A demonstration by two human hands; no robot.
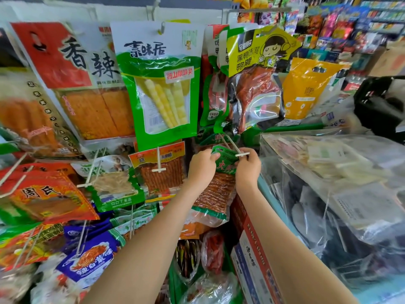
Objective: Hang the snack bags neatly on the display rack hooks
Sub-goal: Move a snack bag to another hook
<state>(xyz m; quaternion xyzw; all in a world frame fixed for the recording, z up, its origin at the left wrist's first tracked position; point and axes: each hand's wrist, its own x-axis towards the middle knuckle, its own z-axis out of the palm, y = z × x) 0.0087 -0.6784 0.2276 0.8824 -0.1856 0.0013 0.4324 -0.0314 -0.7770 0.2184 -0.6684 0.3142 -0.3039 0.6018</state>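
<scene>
Hands raised close together: left hand [202,165] pinching crinkled green top of snack bag [219,194], right hand [247,166] curled round same top at white T-ended wire hook [242,154]. Hanging below both hands: clear glossy plastic over ribbed red-brown strips.

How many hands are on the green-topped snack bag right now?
2. The left hand pinches the snack bag at its top left edge; the right hand holds its top right, beside the white hook crossbar end.
</scene>
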